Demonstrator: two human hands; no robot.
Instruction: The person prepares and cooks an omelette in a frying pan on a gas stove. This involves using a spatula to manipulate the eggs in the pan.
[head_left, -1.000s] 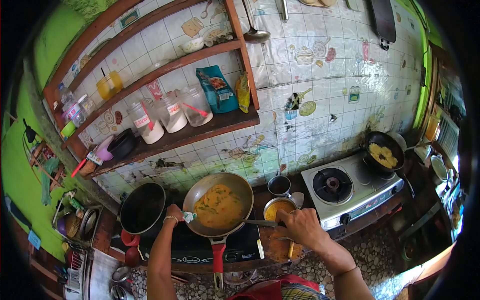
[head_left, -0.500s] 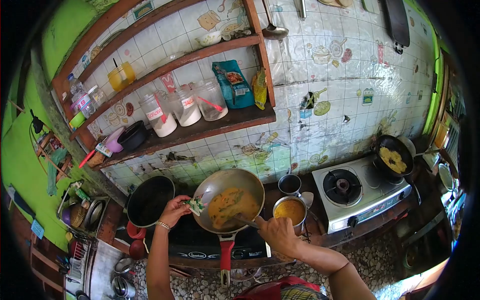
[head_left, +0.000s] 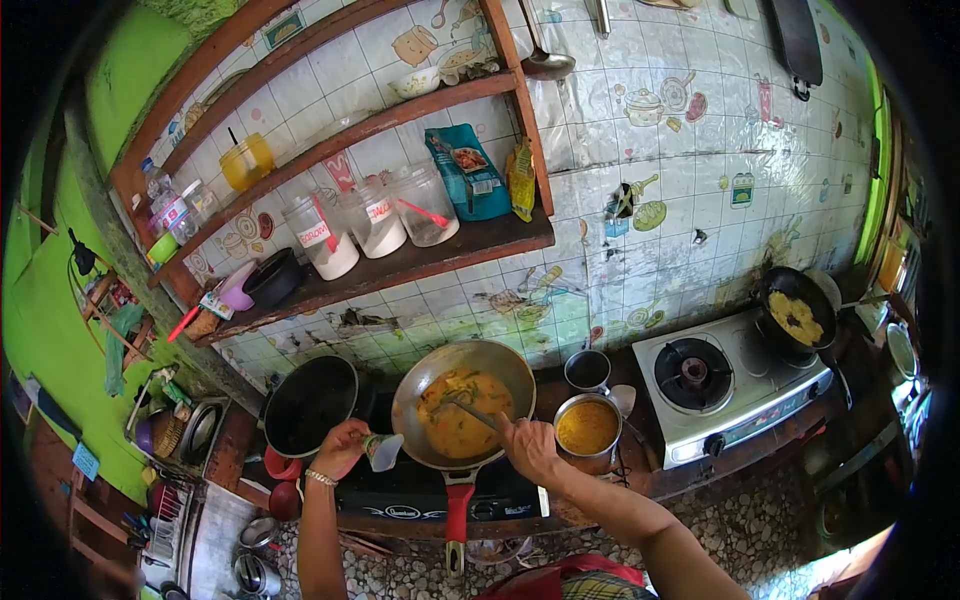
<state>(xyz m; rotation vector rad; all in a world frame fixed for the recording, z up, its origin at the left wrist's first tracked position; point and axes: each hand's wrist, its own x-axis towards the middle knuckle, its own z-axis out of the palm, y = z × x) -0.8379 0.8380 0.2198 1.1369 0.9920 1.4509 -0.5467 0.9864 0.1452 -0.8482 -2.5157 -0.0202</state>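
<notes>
My left hand (head_left: 342,446) is closed on a small white and green sachet (head_left: 384,453), just left of the pan's rim. My right hand (head_left: 530,448) grips the handle of a spatula (head_left: 472,409) whose far end is in the orange stew (head_left: 462,435). That stew, with bits of green in it, fills the bottom of a deep frying pan (head_left: 520,372) with a red handle (head_left: 459,505). The pan sits on a black stove (head_left: 400,495).
A dark pot (head_left: 312,400) stands left of the pan. To the right are a small pot of yellow-orange food (head_left: 587,427), a dark cup (head_left: 587,369) and a silver gas stove (head_left: 740,375). A black skillet (head_left: 795,312) holds fried food. Jars (head_left: 322,240) line the shelf above.
My left hand has moved down with the sachet, which has swung from over the pan's left rim to beside it. The spatula has shifted left and up through the stew.
</notes>
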